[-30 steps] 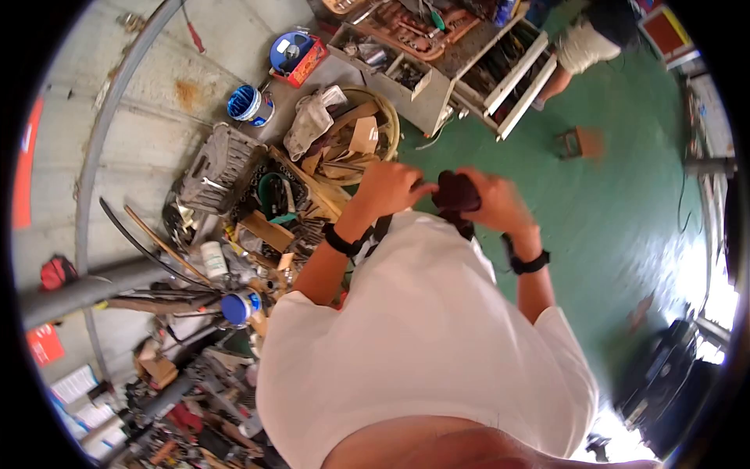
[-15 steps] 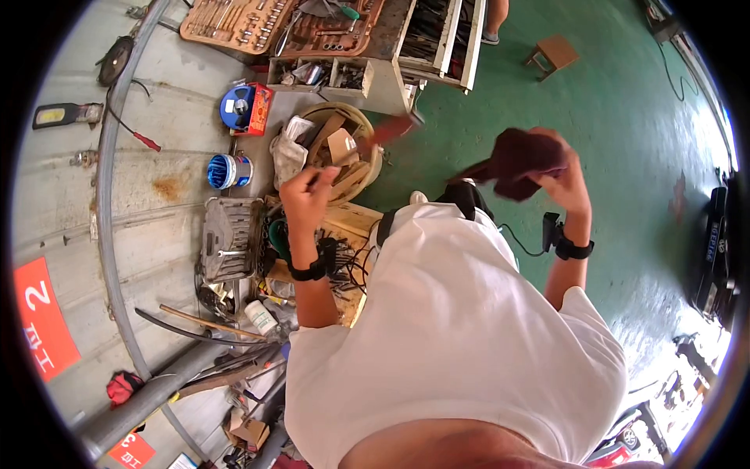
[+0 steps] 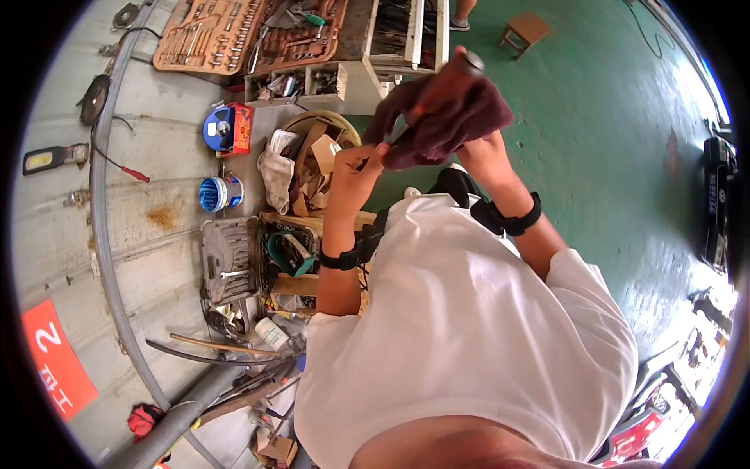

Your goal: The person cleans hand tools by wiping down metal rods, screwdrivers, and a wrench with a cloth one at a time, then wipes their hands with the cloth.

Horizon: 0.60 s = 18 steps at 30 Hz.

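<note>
My left hand [image 3: 354,178] is closed, its fingers pinching the thin end of a screwdriver-like tool [image 3: 449,84]. The tool's reddish-brown handle points up and away to the right, with a round dark metal cap at its end. A dark maroon cloth [image 3: 461,129] is bunched in my right hand [image 3: 486,156], whose fingers are mostly hidden behind it. Cloth and tool overlap, the cloth lying under and around the handle. Part of the shaft is blurred and covered, so the exact kind of tool is hard to make out.
Left of my hands stands a round bin [image 3: 348,129] with cardboard and rags. Socket tool trays [image 3: 207,35] top a cabinet with open drawers [image 3: 430,35]. A crate [image 3: 293,223] with parts sits by my left forearm. A wooden stool [image 3: 526,31] stands on the green floor.
My right hand has brought the cloth leftward to the tool; the two were apart before. My left hand has moved right, and the tool's handle now points farther up. The view has shifted slightly.
</note>
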Tool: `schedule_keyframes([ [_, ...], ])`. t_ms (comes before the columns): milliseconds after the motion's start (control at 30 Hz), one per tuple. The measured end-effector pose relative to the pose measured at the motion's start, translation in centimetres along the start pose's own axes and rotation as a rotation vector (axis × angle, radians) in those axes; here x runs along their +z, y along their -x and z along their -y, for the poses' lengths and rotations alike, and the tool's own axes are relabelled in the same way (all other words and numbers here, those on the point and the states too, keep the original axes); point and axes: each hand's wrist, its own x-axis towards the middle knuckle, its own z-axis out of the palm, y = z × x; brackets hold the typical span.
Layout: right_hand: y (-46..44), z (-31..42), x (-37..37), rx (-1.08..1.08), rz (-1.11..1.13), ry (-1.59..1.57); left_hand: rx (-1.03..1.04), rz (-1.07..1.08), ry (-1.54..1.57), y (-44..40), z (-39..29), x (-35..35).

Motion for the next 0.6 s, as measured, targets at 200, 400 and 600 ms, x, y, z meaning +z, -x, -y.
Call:
schedule_keyframes([
  [200, -5.0, 3.7, 0.1, -0.021, 0.021, -0.430, -0.143, 0.217, 0.136, -0.4, 0.5, 0.5],
  [400, -2.2, 2.8, 3.0, -0.033, -0.188, -0.092, -0.096, 0.002, 0.011, 0.0, 0.7, 0.0],
  [600, 0.4, 0.5, 1.7, 0.087, -0.092, 0.243, 0.052, -0.242, -0.249, 1.0, 1.3, -0.2],
])
